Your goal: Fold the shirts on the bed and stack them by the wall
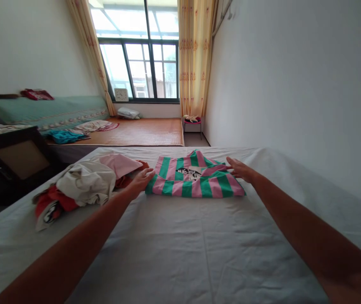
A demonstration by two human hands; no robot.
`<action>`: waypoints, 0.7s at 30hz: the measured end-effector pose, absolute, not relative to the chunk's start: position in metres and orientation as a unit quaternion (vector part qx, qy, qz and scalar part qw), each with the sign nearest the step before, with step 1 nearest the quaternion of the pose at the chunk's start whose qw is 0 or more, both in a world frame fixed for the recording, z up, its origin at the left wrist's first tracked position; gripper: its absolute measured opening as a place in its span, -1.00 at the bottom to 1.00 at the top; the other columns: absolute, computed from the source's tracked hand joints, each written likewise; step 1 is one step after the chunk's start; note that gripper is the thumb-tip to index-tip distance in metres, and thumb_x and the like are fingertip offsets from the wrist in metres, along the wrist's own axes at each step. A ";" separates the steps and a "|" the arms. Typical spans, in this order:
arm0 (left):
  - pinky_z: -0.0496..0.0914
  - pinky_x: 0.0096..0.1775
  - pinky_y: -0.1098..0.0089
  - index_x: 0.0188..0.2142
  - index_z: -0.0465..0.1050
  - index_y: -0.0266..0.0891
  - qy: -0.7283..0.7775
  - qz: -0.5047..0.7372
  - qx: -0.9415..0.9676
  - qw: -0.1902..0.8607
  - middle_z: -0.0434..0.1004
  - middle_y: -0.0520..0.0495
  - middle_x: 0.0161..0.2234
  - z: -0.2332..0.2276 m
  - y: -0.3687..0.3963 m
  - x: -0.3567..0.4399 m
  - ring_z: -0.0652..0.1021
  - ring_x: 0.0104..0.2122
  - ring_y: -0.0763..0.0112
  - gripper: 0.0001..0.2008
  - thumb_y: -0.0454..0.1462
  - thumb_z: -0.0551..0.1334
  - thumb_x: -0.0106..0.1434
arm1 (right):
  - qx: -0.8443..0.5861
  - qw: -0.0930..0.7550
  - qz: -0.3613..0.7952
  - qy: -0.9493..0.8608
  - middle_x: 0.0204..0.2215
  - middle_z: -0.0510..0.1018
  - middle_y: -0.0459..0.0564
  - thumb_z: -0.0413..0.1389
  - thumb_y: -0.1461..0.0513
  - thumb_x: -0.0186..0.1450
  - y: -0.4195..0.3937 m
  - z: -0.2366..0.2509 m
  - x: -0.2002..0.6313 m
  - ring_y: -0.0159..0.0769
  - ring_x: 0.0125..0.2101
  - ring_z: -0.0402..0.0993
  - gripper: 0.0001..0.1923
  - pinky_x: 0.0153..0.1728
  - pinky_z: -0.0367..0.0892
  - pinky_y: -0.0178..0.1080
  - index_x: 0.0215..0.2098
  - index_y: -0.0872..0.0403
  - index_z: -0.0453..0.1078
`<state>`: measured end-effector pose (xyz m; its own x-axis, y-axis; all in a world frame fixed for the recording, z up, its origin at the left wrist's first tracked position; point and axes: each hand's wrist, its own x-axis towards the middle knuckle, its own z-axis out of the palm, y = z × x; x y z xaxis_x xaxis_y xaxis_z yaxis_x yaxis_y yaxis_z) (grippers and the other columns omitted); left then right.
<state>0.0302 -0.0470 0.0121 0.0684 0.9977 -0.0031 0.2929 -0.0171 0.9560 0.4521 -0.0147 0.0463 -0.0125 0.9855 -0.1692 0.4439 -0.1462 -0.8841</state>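
A pink and green striped garment [187, 188] with a dark printed picture lies partly folded on the white-sheeted bed [180, 245]; its exact kind I cannot tell. At its left edge is my left hand [141, 180], fingers stretched out and apart, close to or touching the cloth. My right hand [240, 169] is by the right edge, its fingers also spread, with the tips near the fabric. Neither hand grips anything that I can see. Left of my left hand is a heap of crumpled clothes [87, 181] in white, pink and red.
Beyond the bed stands another bed with a brown mat [149, 131], clothes and a pillow [128, 112] on it. A dark cabinet [18, 152] is at the left. A white wall [294, 84] runs along the right. Near the curtain [196, 63] stands a small stool [193, 121].
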 end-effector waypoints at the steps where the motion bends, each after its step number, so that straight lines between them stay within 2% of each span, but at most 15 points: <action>1: 0.39 -0.39 0.42 0.13 0.26 -0.28 0.550 0.406 0.601 0.414 0.52 -0.11 -0.27 0.007 -0.047 0.032 0.51 -0.38 0.38 -0.31 0.09 0.20 0.13 | -0.634 0.312 0.423 -0.567 -0.04 0.47 0.11 -0.11 -0.17 0.27 -0.015 0.037 0.456 -0.30 -0.34 0.49 -0.43 -0.34 0.42 -0.24 0.04 0.04 0.20; 5: 0.40 -0.16 0.32 0.12 0.32 -0.24 0.539 0.381 0.692 0.293 0.52 -0.06 -0.19 -0.005 -0.054 0.033 0.51 -0.23 0.31 -0.40 0.01 0.19 0.15 | -0.605 0.347 0.369 -0.614 0.04 0.42 0.20 0.13 -0.05 0.18 -0.026 -0.002 0.465 -0.18 -0.10 0.46 -0.34 -0.15 0.41 -0.16 0.14 0.07 0.11; 7: 0.38 -0.10 0.30 0.10 0.35 -0.24 0.527 0.366 0.721 0.263 0.54 -0.05 -0.16 -0.005 -0.057 0.033 0.51 -0.18 0.28 -0.44 -0.03 0.18 0.17 | -0.590 0.368 0.328 -0.639 0.01 0.45 0.19 0.21 0.05 0.12 -0.029 -0.012 0.466 -0.15 -0.04 0.43 -0.33 -0.06 0.38 -0.12 0.13 0.09 0.15; 12: 0.35 -0.01 0.23 0.06 0.42 -0.27 0.544 0.391 0.716 0.194 0.55 -0.11 -0.08 -0.004 -0.053 0.029 0.52 -0.11 0.19 -0.52 -0.07 0.10 0.23 | -0.549 0.362 0.306 -0.689 -0.09 0.50 0.13 0.18 0.12 0.13 -0.032 -0.013 0.474 -0.11 -0.02 0.42 -0.49 -0.02 0.34 -0.06 0.03 0.08 0.28; 17: 0.33 0.05 0.22 0.15 0.32 -0.28 0.543 0.342 0.740 0.204 0.49 -0.14 0.03 -0.010 -0.050 0.027 0.50 -0.02 0.15 -0.41 -0.07 0.16 0.17 | -0.574 0.347 0.292 -0.682 -0.04 0.49 0.17 0.16 0.04 0.14 -0.034 -0.020 0.483 -0.06 -0.02 0.42 -0.51 -0.04 0.35 -0.04 -0.02 0.08 0.34; 19: 0.29 0.10 0.21 0.18 0.28 -0.28 0.532 0.333 0.750 0.207 0.44 -0.14 0.08 -0.008 -0.052 0.029 0.46 0.03 0.14 -0.38 -0.10 0.18 0.14 | -0.573 0.340 0.260 -0.699 -0.05 0.51 0.13 0.18 0.07 0.13 -0.034 -0.022 0.481 -0.07 -0.04 0.44 -0.50 -0.03 0.35 -0.03 0.01 0.07 0.33; 21: 0.27 0.12 0.22 0.19 0.27 -0.28 0.526 0.341 0.751 0.205 0.42 -0.13 0.10 -0.004 -0.052 0.032 0.43 0.07 0.15 -0.39 -0.14 0.17 0.16 | -0.552 0.331 0.226 -0.731 -0.08 0.53 0.05 0.16 0.15 0.14 -0.034 -0.019 0.476 -0.11 -0.05 0.45 -0.57 0.01 0.32 -0.04 -0.02 0.03 0.36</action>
